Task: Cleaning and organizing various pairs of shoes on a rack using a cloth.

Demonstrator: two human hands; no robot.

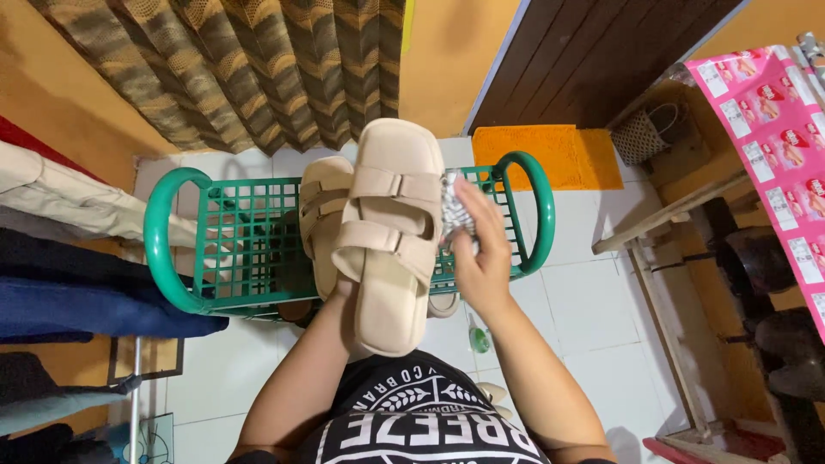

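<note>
Above the green wire shoe rack [215, 249], the left hand [344, 296] props a beige two-strap foam sandal [391, 232] from beneath, grip hidden, while the right hand [481, 249] pinches a patterned cloth [454, 210] to its edge; risk: sandal likely tips onto the rack.

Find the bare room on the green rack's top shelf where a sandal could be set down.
The green rack shelf is bare on its left half, between the left hoop and the resting beige sandal. The right side is crowded by the held sandal, right hand and cloth.
</note>
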